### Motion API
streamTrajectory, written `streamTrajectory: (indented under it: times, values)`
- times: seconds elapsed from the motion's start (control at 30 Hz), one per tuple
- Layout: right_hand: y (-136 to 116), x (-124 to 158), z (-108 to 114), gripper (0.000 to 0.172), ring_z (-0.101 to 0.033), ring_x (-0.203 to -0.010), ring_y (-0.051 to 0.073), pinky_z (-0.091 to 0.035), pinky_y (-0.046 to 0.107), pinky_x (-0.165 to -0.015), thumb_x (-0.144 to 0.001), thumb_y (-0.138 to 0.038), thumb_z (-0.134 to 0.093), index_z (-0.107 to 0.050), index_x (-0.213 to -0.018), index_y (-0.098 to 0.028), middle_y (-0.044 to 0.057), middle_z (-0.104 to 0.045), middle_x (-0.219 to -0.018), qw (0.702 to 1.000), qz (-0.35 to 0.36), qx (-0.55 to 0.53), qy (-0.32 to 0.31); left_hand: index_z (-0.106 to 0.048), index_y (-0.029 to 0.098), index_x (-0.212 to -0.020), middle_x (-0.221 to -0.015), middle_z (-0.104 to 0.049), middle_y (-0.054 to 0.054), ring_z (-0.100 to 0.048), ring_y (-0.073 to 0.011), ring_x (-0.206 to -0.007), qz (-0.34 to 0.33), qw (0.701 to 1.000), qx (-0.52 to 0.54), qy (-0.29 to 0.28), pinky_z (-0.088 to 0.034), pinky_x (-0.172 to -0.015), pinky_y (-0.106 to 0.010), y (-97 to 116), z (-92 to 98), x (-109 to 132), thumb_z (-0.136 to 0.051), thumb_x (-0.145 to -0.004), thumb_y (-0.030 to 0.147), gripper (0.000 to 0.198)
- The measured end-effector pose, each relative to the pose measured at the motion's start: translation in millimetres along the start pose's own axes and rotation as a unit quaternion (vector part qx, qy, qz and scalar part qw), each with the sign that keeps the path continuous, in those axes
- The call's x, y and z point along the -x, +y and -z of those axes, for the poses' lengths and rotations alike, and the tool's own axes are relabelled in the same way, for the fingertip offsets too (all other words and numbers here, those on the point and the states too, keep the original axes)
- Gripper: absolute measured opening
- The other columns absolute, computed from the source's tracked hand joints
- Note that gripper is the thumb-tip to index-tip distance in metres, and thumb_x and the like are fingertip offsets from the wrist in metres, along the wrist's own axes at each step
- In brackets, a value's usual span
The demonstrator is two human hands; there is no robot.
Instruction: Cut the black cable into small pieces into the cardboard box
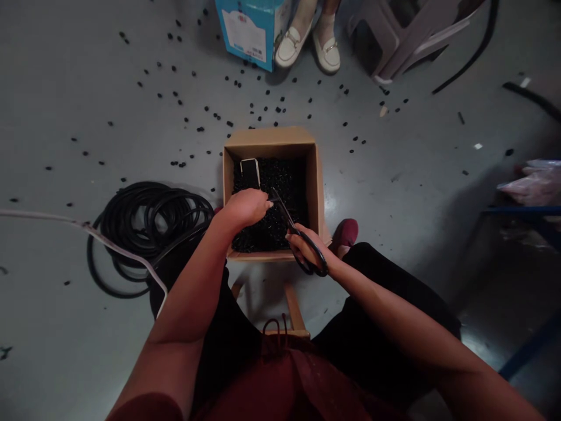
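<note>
My left hand is closed over the end of a black rubber tube, which pokes out past the fingers into the open blades of a pair of black-handled scissors. My right hand grips the scissors by their handles. Both hands are above a cardboard box holding a heap of short black rubber pieces. A black smartphone lies on that heap, close to my left hand. From my left forearm, the tube runs back towards a coil of black tubing on the floor.
Black rubber bits lie scattered over the grey floor. A white cable crosses the floor at left. Ahead stand a person's feet in white shoes beside a blue-and-white carton. A plastic stool stands at the top right, and a pink plastic bag lies at right.
</note>
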State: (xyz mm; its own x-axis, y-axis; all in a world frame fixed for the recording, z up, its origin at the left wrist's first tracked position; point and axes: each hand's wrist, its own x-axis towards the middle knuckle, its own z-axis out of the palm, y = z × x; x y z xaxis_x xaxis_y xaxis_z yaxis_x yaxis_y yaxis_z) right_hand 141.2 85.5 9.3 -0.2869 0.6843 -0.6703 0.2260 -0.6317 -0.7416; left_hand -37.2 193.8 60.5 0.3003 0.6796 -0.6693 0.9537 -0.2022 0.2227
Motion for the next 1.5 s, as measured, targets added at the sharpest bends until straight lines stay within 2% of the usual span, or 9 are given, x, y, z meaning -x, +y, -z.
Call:
streamTrajectory:
  times: [0.23, 0.37, 0.6, 0.87, 1.03, 1.33, 1.5]
  values:
    - [-4.1, -4.0, 12.1, 0.033, -0.054, -0.054, 0.009, -0.045, 0.021, -0.047, -0.081, -0.051, -0.058, -0.046, -0.092, -0.022, -0.004, -0.057, -0.073, 0.999, 0.016, -0.045, -0.02, -0.066, 0.014, -0.105, -0.11, -0.07, -0.016, -0.065, -0.0264, -0.102, 0.0, 0.999, 0.024, 0.046, -0.047, -0.086, -0.033, -0.7, 8.5, -1.8, -0.034, -0.096, 0.035, 0.039]
    - [-12.6, -3.3, 18.5, 0.037, -0.06, -0.065, 0.011, -0.049, 0.023, -0.057, -0.083, -0.053, -0.059, -0.052, -0.1, -0.021, 0.001, -0.06, -0.081, 0.999, 0.012, -0.032, -0.023, -0.062, 0.013, -0.108, -0.1, -0.071, -0.013, -0.066, -0.0234, -0.094, -0.003, 0.995, 0.066, 0.08, -0.048, -0.083, -0.032, 0.7, 16.2, 3.0, -0.034, -0.096, 0.032, 0.036]
    - [-21.9, 0.2, 20.2, 0.042, -0.063, -0.075, 0.015, -0.054, 0.028, -0.069, -0.081, -0.057, -0.062, -0.053, -0.099, -0.02, 0.003, -0.062, -0.084, 0.999, 0.033, -0.028, -0.024, -0.063, 0.015, -0.105, -0.09, -0.071, -0.008, -0.066, -0.0211, -0.088, -0.028, 0.992, 0.085, 0.086, -0.047, -0.081, -0.03, 1.7, 14.8, 4.2, -0.035, -0.096, 0.032, 0.034]
    - [-26.2, 0.0, 22.6, 0.044, -0.062, -0.079, 0.016, -0.054, 0.032, -0.074, -0.081, -0.059, -0.061, -0.05, -0.101, -0.021, 0.004, -0.062, -0.088, 0.998, 0.049, -0.013, -0.042, -0.062, 0.015, -0.114, -0.1, -0.071, -0.011, -0.066, -0.023, -0.093, -0.034, 0.994, 0.067, 0.074, -0.047, -0.081, -0.031, 5.5, 12.0, 2.2, -0.034, -0.097, 0.033, 0.038]
    - [-21.8, -3.6, 24.3, 0.046, -0.062, -0.077, 0.016, -0.052, 0.033, -0.074, -0.084, -0.062, -0.055, -0.049, -0.103, -0.02, 0.005, -0.062, -0.092, 0.997, 0.06, 0.009, -0.041, -0.063, 0.016, -0.116, -0.104, -0.071, -0.012, -0.066, -0.0242, -0.095, -0.035, 0.996, 0.068, 0.056, -0.046, -0.081, -0.032, 9.2, 10.3, 2.1, -0.035, -0.096, 0.034, 0.039]
    - [-25.2, -2.6, 29.0, 0.048, -0.063, -0.076, 0.016, -0.052, 0.029, -0.066, -0.084, -0.064, -0.053, -0.048, -0.103, -0.02, 0.005, -0.06, -0.093, 0.997, 0.048, 0.009, -0.066, -0.063, 0.016, -0.117, -0.112, -0.07, -0.012, -0.065, -0.0246, -0.102, -0.059, 0.994, 0.063, 0.067, -0.046, -0.086, -0.032, 10.1, 2.0, -2.0, -0.037, -0.096, 0.033, 0.037]
    - [-30.0, 0.5, 29.5, 0.043, -0.055, -0.063, 0.012, -0.046, 0.025, -0.054, -0.088, -0.063, -0.047, -0.046, -0.094, -0.02, 0.001, -0.055, -0.079, 0.996, 0.057, 0.047, -0.057, -0.064, 0.015, -0.115, -0.113, -0.07, -0.012, -0.064, -0.0238, -0.106, -0.07, 0.994, 0.05, 0.062, -0.045, -0.088, -0.031, 9.7, 1.7, -3.5, -0.036, -0.097, 0.032, 0.038]
